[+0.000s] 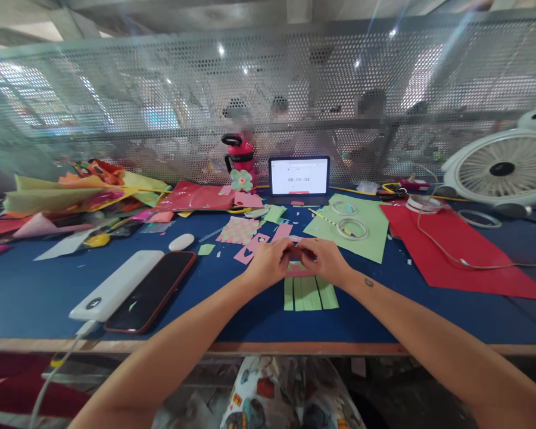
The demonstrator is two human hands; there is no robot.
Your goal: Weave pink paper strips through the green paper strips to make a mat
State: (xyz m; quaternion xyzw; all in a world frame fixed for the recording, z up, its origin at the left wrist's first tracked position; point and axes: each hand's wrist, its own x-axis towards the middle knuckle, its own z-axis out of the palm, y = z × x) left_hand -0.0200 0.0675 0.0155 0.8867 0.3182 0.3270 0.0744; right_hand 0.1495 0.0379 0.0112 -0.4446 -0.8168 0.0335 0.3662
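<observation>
My left hand [270, 261] and my right hand [325, 260] meet over the middle of the table, fingertips pinched close together. Whatever lies between the fingers is too small and covered to make out. Just beneath them is a pink paper piece [300, 271], partly hidden by the hands. Pale green paper strips [307, 294] fan out from it toward the table's front edge. Beside my left hand lies a pink paper cutout [245, 255] with holes. A pink-and-green woven paper square [236, 230] rests behind that.
A phone [154, 292] and a white power bank [118, 283] lie at left, near a white mouse [181, 242]. Tape rolls [352, 229] sit on green paper [375, 238]. Red paper [455, 256] and a fan [502, 170] are at right. A timer screen [299, 177] stands behind.
</observation>
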